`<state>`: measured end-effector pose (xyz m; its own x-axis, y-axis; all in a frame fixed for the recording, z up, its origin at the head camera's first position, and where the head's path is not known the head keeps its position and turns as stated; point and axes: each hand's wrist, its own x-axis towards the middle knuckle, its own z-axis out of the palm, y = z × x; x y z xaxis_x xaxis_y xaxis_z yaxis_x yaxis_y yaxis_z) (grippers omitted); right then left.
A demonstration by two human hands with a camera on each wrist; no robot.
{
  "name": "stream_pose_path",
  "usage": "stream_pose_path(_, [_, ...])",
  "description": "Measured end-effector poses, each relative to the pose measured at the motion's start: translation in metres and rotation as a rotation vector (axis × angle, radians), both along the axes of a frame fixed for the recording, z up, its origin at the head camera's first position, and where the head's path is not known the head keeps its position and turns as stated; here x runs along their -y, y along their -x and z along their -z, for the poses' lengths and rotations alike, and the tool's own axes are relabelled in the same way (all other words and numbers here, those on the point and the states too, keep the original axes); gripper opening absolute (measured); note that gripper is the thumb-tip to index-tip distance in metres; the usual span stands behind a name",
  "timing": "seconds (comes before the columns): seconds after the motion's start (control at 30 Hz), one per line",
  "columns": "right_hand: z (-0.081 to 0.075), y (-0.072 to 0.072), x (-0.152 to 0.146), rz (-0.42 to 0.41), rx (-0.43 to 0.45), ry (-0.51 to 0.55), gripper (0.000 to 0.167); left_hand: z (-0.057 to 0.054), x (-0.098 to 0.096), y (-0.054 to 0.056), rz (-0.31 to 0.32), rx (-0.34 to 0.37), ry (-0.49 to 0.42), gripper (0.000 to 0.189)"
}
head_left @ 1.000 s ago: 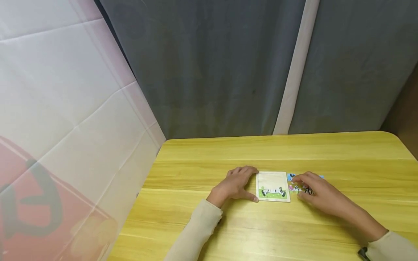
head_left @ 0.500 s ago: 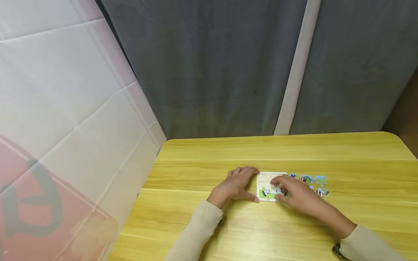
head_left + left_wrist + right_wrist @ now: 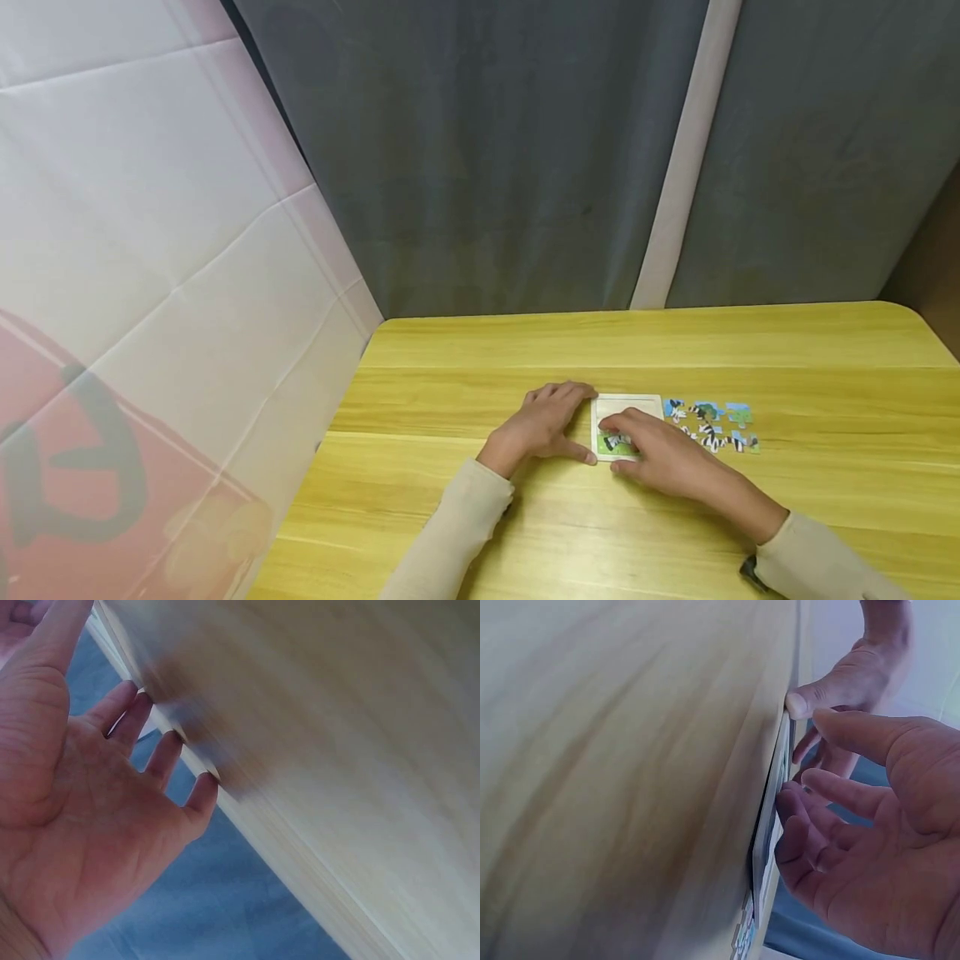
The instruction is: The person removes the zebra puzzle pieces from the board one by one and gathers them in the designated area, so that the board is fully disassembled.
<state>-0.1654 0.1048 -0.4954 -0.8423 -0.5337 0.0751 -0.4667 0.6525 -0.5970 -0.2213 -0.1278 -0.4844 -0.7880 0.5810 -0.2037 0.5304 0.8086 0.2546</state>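
A square jigsaw puzzle tray (image 3: 647, 403) with a pale wooden base lies on the table. Along its near side, assembled pieces (image 3: 617, 446) show green grass and part of a zebra. My left hand (image 3: 536, 425) braces the tray's left edge, thumb by the near corner and fingertips by the far one. Over the tray's near part my right hand (image 3: 667, 454) rests its slightly bent fingers low on the picture, hiding its right half. The right wrist view shows no piece between those fingers (image 3: 840, 787). Loose puzzle pieces (image 3: 739, 413) lie just right of the tray.
The yellow wood-grain table (image 3: 465, 358) extends around the tray. A grey curtain (image 3: 480, 167) hangs behind its far edge, with a pale vertical strip (image 3: 686, 150). At the left stands a white printed sheet (image 3: 172, 208).
My right hand has moved left from the loose pieces onto the tray and further across its near part, uncovering the loose pieces. The left hand stays at the tray's edge.
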Motion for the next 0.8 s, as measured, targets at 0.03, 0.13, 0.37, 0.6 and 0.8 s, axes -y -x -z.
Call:
stream_pose_path(0.03, [0.000,0.000,0.000,-0.001,-0.001,-0.003,0.050,0.000,0.000,0.000,0.000,-0.001,0.000,0.101])
stream_pose_path(0.13, [0.000,0.000,-0.001,-0.003,-0.012,-0.003,0.049,-0.001,0.000,0.000,0.004,-0.003,-0.003,0.101])
stream_pose_path(0.37, [0.004,0.001,0.004,0.004,-0.050,0.010,0.048,0.001,0.000,0.001,0.008,-0.014,-0.007,0.101])
stream_pose_path(0.6, [0.006,0.003,0.013,0.041,-0.063,-0.001,0.047,0.002,0.001,0.000,0.004,-0.011,-0.008,0.101])
stream_pose_path(0.8, [0.008,0.006,0.016,0.086,-0.050,0.025,0.053,0.003,0.001,0.001,0.008,-0.011,-0.006,0.101])
